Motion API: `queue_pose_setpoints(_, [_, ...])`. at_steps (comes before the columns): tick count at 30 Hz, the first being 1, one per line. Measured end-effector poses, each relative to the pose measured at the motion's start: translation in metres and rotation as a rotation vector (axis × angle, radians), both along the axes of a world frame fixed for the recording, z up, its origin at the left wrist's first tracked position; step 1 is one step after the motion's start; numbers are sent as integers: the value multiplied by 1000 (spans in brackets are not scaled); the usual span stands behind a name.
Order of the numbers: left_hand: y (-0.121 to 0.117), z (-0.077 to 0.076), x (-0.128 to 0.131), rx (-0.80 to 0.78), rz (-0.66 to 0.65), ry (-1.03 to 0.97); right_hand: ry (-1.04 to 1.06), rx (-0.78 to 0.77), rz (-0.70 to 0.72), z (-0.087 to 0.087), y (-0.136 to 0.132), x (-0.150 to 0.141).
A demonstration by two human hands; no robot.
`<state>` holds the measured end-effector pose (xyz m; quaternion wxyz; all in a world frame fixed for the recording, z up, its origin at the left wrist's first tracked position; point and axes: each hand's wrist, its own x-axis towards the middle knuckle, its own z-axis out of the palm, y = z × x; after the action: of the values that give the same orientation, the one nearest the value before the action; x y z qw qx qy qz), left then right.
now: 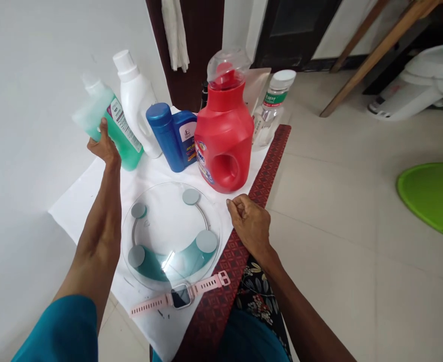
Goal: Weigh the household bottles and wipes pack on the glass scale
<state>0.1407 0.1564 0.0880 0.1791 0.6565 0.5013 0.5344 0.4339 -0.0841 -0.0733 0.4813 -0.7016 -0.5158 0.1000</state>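
My left hand [106, 146] is raised at the far left, its fingers closed on a pale green translucent object [88, 116] whose kind I cannot make out through the blur. Just behind it stands a green bottle [129, 148] with a label. Beside that are a white bottle [136, 100] with a handle, a blue jug [171, 141] and a red detergent jug [225, 136] under a clear cap. My right hand [249, 221] is curled closed by the table edge, with nothing visible in it. Between my arms lies a round glass scale [176, 266].
A pink-strapped smartwatch [181, 295] lies at the near side of the white cloth [82, 196]. A clear jar [268, 113] with a white lid stands at the back right. A patterned red border [270, 166] marks the table edge. A green object [432, 196] is on the right.
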Motion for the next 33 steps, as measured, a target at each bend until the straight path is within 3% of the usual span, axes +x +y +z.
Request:
queue_pose_setpoints(7, [-2, -18, -5, 14, 261, -39, 1, 13, 31, -2, 0, 0])
queue_pose_setpoints(11, [-25, -32, 6, 119, 466, -71, -12, 21, 48, -2, -2, -1])
queue_pose_setpoints(13, [-47, -40, 15, 114, 378, -23, -50, 36, 60, -2, -3, -2])
queue_pose_setpoints(15, [-68, -46, 27, 58, 197, 36, -121, 56, 83, -3, -5, -3])
queue_pose_setpoints(18, [-78, -49, 51, 0, 52, 72, -228, 65, 113, -5, -7, -4])
queue_pose_setpoints(26, [-28, -54, 101, -48, -73, -38, -272, 106, 101, -9, -9, -3])
queue_pose_setpoints(33, [-18, -52, 111, -187, -169, -186, -201, 90, 100, -8, -9, -3])
